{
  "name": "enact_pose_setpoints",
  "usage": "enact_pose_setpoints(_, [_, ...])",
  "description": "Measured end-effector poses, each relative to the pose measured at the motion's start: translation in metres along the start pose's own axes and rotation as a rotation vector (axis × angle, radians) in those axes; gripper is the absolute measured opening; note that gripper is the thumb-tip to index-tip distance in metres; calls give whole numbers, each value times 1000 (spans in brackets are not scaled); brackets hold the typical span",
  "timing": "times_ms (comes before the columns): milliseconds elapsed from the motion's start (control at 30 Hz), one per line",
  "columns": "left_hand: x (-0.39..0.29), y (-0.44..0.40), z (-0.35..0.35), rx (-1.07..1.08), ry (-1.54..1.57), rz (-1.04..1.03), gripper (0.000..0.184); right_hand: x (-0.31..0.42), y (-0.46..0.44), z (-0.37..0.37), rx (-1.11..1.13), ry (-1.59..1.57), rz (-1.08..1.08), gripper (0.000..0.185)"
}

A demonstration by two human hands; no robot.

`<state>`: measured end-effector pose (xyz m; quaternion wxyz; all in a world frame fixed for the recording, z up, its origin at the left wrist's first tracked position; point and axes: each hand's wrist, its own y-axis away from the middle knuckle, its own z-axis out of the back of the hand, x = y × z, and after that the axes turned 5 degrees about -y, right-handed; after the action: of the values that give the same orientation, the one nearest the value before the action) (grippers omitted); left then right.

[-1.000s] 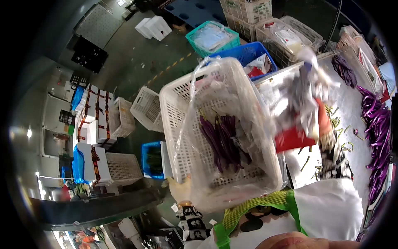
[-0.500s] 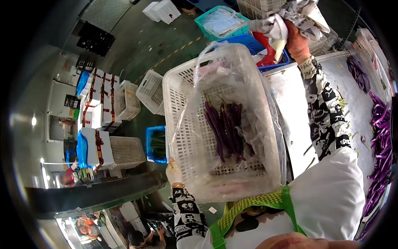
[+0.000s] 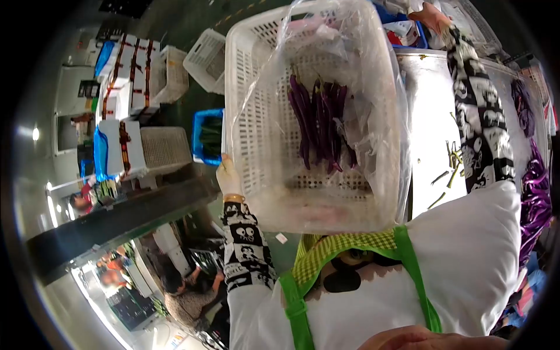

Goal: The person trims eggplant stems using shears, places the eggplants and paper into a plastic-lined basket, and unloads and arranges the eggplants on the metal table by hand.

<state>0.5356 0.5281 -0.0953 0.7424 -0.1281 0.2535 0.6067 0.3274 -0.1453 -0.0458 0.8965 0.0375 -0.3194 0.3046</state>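
A white plastic crate [image 3: 256, 201] lined with clear plastic film [image 3: 382, 116] fills the middle of the view. Inside it lies a bunch of long purple eggplants [image 3: 319, 119]. On the left, my left hand [image 3: 228, 175], in a pale glove, grips the crate's side rim. My right hand [image 3: 430, 17], in an orange glove, reaches to the top edge of the view, beside a blue basket [image 3: 408, 35]. Its fingertips and whatever they may hold are cut off or unclear.
A metal table [image 3: 431, 116] with loose green stems stands right of the crate, with purple eggplants [image 3: 534, 198] at its far side. On the left are a blue bin [image 3: 207, 137] of green vegetables, stacked white boxes [image 3: 119, 151] and a person [image 3: 189, 294].
The view has tilted, so the crate and surroundings sit higher in it. The crumpled grey material at my right hand has mostly left view. My left hand stays on the crate.
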Motion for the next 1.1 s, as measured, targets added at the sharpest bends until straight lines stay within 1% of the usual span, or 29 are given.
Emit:
enact_pose_setpoints(33, [-5, 5, -1, -57, 88, -6, 58, 4, 11, -6, 95, -90, -47, 66])
enact_pose_setpoints(100, [-18, 4, -13, -279, 240, -192, 50, 20, 59, -6, 363, -392, -175, 72])
enact_pose_setpoints(133, [-26, 11, -13, -298, 294, -237, 46, 11, 88, -14, 490, -704, -106, 44])
enact_pose_setpoints(167, [-33, 17, -13, -313, 346, -283, 43, 22, 127, -14, 532, -739, -116, 50])
enact_pose_setpoints(200, [-48, 23, -9, -256, 393, -281, 39, 36, 164, -8, 569, -768, -113, 58])
enact_pose_setpoints(267, [-57, 16, -4, -105, 331, -232, 37, 40, 225, -16, 628, -664, -139, 74])
enact_pose_setpoints(333, [-48, -6, 7, 105, 94, -128, 39, 79, 291, -14, 574, -663, -189, 86])
enact_pose_setpoints(400, [-41, -29, 0, 31, -32, -151, 45, 114, 332, -13, 483, -305, -141, 82])
enact_pose_setpoints(433, [-31, -42, -6, -11, -67, -147, 48, 108, 346, -19, 463, -280, -187, 79])
enact_pose_setpoints(467, [-30, -43, -7, -39, 83, -166, 51, 87, 359, -32, 442, -255, -225, 76])
enact_pose_setpoints(500, [-25, -51, -6, 19, 124, -155, 54, 61, 375, -52, 370, -439, -308, 71])
enact_pose_setpoints(533, [-22, -50, -7, 81, 159, -144, 56, 65, 379, -54, 321, -486, -400, 59])
enact_pose_setpoints(600, [-21, -41, 0, 116, 154, -111, 59, 86, 384, -53, 246, -224, -323, 47])
enact_pose_setpoints(633, [-26, -40, 0, 123, 165, -112, 60, 81, 389, -54, 218, -218, -343, 44])
enact_pose_setpoints(667, [-26, -31, 0, 98, 227, -163, 58, 70, 391, -61, 205, -226, -349, 41])
enact_pose_setpoints(700, [-29, -21, 4, 71, 159, -165, 58, 60, 393, -66, 174, -437, -414, 41])
enact_pose_setpoints(733, [-22, -17, 0, -33, 33, -370, 52, 61, 392, -65, 183, -341, -474, 42])
enact_pose_setpoints(767, [-39, 0, 36, 87, 93, -317, 56, 47, 392, -68, 182, -373, -394, 45])
enact_pose_setpoints(800, [-33, 6, 30, 59, 51, -381, 66, 69, 391, -64, 179, -344, -433, 46])
enact_pose_setpoints(833, [-27, 13, 24, 34, -3, -442, 80, 39, 385, -62, 179, -245, -435, 48])
enact_pose_setpoints(867, [-23, 19, 26, 47, -23, -460, 97, 41, 381, -59, 175, -281, -447, 56])
enact_pose_setpoints(900, [-18, 23, 28, 89, -11, -448, 116, 40, 381, -56, 163, -303, -435, 54])
enact_pose_setpoints(933, [-16, 25, 32, 173, 28, -409, 110, 46, 381, -54, 145, -327, -428, 53])
enact_pose_setpoints(1033, [-3, 15, 33, 186, -10, -402, 88, 46, 371, -53, 180, -305, -481, 52])
enact_pose_setpoints(1100, [-4, 8, 32, 216, -19, -369, 78, 75, 375, -55, 179, -339, -521, 50])
